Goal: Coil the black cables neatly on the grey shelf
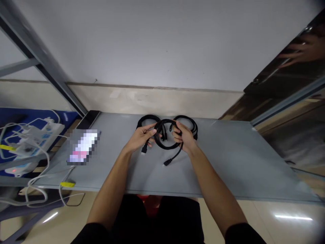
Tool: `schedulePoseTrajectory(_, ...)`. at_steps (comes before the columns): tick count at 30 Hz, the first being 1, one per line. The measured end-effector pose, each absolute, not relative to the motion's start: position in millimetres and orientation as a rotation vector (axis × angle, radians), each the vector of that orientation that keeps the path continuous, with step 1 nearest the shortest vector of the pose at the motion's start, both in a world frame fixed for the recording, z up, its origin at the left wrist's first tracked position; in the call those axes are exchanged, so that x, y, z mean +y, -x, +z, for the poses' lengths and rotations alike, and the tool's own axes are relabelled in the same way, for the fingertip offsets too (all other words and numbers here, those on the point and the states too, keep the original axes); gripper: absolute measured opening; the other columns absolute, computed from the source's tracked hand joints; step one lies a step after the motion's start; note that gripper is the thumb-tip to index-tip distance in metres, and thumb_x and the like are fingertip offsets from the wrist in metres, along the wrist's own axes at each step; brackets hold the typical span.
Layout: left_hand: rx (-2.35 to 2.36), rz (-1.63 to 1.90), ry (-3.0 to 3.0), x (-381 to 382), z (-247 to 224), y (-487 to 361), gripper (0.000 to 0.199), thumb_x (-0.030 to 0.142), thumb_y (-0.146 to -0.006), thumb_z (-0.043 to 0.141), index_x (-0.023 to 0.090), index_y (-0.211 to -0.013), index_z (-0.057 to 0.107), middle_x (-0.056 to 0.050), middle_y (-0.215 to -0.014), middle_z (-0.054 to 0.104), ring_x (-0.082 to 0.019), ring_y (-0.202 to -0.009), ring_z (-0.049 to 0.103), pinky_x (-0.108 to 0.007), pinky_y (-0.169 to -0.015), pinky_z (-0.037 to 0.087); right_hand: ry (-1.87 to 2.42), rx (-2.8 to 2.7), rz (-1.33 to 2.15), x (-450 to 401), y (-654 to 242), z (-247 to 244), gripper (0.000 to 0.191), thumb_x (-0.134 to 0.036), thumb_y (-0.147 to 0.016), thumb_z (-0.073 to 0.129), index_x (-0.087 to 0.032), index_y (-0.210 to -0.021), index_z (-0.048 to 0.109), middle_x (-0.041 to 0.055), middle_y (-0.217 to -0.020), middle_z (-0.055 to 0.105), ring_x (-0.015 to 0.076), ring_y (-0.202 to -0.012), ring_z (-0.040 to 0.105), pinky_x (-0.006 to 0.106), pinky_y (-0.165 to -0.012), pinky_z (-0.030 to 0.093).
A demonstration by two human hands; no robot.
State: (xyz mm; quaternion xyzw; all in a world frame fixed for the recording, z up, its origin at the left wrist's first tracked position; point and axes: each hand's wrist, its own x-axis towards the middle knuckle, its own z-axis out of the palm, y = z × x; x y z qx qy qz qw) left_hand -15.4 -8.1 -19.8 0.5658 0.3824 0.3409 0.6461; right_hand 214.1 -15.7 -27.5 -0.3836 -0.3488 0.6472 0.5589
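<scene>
Head camera view: from my remote station I watch the left hand (139, 139) and right hand (185, 136) clasp coiled black cables (165, 146) just above a grey table (233, 159), near its middle. Both grips are closed on the loops, fingers curled over the strands. I cannot tell whether the bundle touches the tabletop. Further loops spread behind the hands, toward the wall.

The cables look light and soft, but I judge them springy, with a smooth jacket that may slide through the fingers. Loose loops could snag one another, so the gathered strands look like the surest place to hold, rather than the free ends.

The bundle's long axis runs left to right between the hands. A connector plug (144, 148) hangs below the left hand, pointing down toward me. A second plug (167, 163) ends a free length leaving the right hand, pointing down and to the left toward the table's near edge.

To the left, a pixelated object (83, 146) lies on the table. Beyond it, a white power strip (34, 137) sits among white cords on a blue surface. A white wall (152, 44) rises behind.
</scene>
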Motion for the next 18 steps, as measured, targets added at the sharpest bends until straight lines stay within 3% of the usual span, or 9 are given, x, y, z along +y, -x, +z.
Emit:
schedulePoseTrajectory(4, 0.898, 0.882, -1.324, -6.6, -23.9, 7.8, 0.079, 0.067, -0.093, 0.071, 0.015, -0.153, 0.061, -0.008, -0.093, 0.078, -0.017, -0.066, 0.071, -0.026, -0.056, 0.056, 0.965, -0.826, 1.493, -18.3, -202.4, -30.3, 0.058, -0.063, -0.062, 0.095, -0.025, -0.085, 0.058, -0.0124, -0.060, 0.035, 0.0037, -0.043, 0.018, 0.018, -0.036, 0.012)
schedulePoseTrajectory(10, 0.926, 0.999, -1.355, -7.1, -31.3, -6.4, 0.065, 0.067, -0.097, 0.066, 0.019, -0.141, 0.070, -0.004, -0.092, 0.067, -0.010, -0.059, 0.058, -0.026, -0.055, 0.055, 1.128, -0.830, 1.292, -19.8, -188.2, -39.7, 0.053, -0.066, -0.066, 0.091, -0.024, -0.085, 0.064, -0.0109, -0.058, 0.038, 0.0049, -0.043, 0.027, 0.019, -0.037, 0.019)
schedulePoseTrajectory(13, 0.971, 0.999, -1.358, -7.4, -37.5, -11.0, 0.068, 0.067, -0.096, 0.068, 0.021, -0.146, 0.065, -0.006, -0.099, 0.066, -0.010, -0.060, 0.057, -0.028, -0.056, 0.056, 1.173, -0.871, 1.207, -18.9, -185.5, -45.2, 0.050, -0.066, -0.073, 0.086, -0.023, -0.093, 0.072, -0.0102, -0.057, 0.036, 0.0063, -0.043, 0.029, 0.020, -0.037, 0.022)
schedulePoseTrajectory(18, 1.162, 1.142, -1.388, -4.5, -53.1, -16.5, 0.063, 0.069, -0.100, 0.057, 0.019, -0.137, 0.066, 0.003, -0.072, 0.051, -0.011, -0.053, 0.049, -0.025, -0.049, 0.049, 1.098, -0.916, 1.120, -17.6, -176.9, -53.1, 0.051, -0.066, -0.084, 0.076, -0.026, -0.116, 0.076, -0.0071, -0.064, 0.044, 0.0092, -0.048, 0.037, 0.022, -0.040, 0.036)
